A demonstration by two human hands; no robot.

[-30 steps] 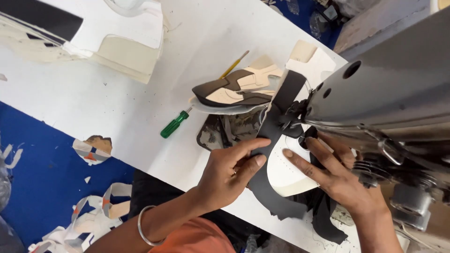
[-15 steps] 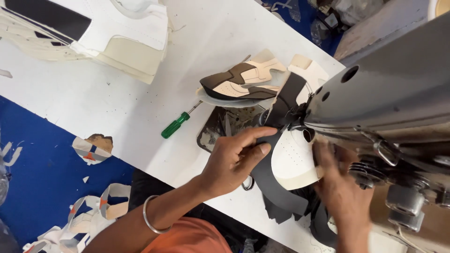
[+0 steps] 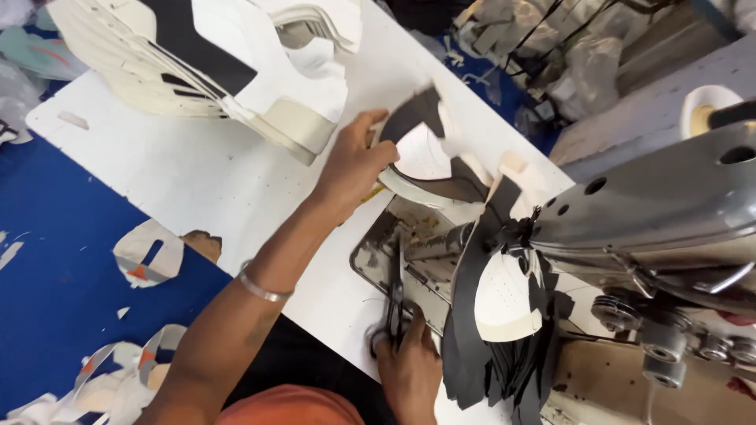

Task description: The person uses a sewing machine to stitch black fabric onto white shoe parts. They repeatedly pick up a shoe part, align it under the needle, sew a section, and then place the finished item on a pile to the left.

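Cut shoe pieces [image 3: 429, 161] being lifted off the surface [image 3: 197, 177] — left hand [image 3: 354, 165] pinched shut.
Scissors [image 3: 395, 303] being clasped in the right hand [image 3: 409, 370] — blades best kept low.

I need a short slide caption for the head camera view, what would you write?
At a sewing machine, the left hand lifts stacked shoe-upper pieces while the right hand holds scissors.

The left hand [image 3: 354, 169] is stretched far forward, arm almost straight, fingers curled and pinched shut, a thin silver metal bangle [image 3: 264, 287] round the wrist. Nearer the body than that bangle, the right hand [image 3: 409, 370] lies low, fingers closed in a fist-like grip.
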